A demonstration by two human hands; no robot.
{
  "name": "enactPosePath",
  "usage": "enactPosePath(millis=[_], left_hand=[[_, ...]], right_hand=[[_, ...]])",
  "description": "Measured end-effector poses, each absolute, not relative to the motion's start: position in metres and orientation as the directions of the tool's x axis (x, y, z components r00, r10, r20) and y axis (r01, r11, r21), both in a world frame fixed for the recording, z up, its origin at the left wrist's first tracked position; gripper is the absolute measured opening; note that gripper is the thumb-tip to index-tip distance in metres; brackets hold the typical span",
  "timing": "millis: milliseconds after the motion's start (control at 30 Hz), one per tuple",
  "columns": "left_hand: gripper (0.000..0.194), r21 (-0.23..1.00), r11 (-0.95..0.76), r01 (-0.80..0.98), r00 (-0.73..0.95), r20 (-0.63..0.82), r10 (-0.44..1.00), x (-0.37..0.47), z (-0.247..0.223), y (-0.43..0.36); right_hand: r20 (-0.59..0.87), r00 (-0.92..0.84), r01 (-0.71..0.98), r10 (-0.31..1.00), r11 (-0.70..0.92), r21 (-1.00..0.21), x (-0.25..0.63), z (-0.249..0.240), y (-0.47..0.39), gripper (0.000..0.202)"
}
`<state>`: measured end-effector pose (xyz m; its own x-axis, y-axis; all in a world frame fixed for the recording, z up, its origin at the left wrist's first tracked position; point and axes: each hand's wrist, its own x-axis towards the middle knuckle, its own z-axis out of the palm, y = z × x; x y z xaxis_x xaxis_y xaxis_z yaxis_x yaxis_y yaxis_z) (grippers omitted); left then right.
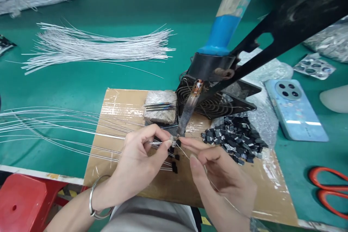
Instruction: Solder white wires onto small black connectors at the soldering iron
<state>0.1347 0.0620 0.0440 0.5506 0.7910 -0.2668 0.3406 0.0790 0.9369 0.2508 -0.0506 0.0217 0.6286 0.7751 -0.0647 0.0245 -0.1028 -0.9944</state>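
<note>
My left hand (145, 159) pinches the end of a white wire just under the tip of a blue-handled soldering iron (187, 112). My right hand (223, 177) is closed on a thin solder wire (217, 189), whose upper end reaches toward the same spot. A small black part (178, 143) sits between the fingertips of both hands. Below them, wires ending in black connectors (174, 168) lie on the brown cardboard (114, 103). The exact joint at the iron tip is too small to make out.
Loose black parts (236, 137) are piled right of the iron. Behind it stands a black fan (212, 103). A bundle of white wires (103, 46) lies at the upper left. At the right are a blue phone (299, 112) and red-handled scissors (326, 188). A black bracket spans the upper right.
</note>
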Motion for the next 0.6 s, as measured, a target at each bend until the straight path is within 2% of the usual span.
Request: enactPosePath(millis=[167, 467, 600], left_hand=[[0.010, 0.937, 0.061, 0.345, 0.551, -0.255, 0.794, 0.137, 0.046, 0.065], [0.007, 0.923, 0.074, 0.378, 0.513, -0.275, 0.814, 0.145, 0.047, 0.070], [0.007, 0.926, 0.084, 0.369, 0.513, -0.278, 0.812, 0.146, 0.050, 0.072]], right_hand=[[-0.054, 0.639, 0.012, 0.767, -0.079, -0.997, 0.251, 0.022, -0.049, 0.016], [-0.056, 0.654, 0.070, 0.754, -0.134, -0.989, 0.255, 0.020, -0.045, 0.018], [0.017, 0.645, 0.128, 0.764, -0.086, -0.988, 0.258, 0.019, -0.043, 0.017]])
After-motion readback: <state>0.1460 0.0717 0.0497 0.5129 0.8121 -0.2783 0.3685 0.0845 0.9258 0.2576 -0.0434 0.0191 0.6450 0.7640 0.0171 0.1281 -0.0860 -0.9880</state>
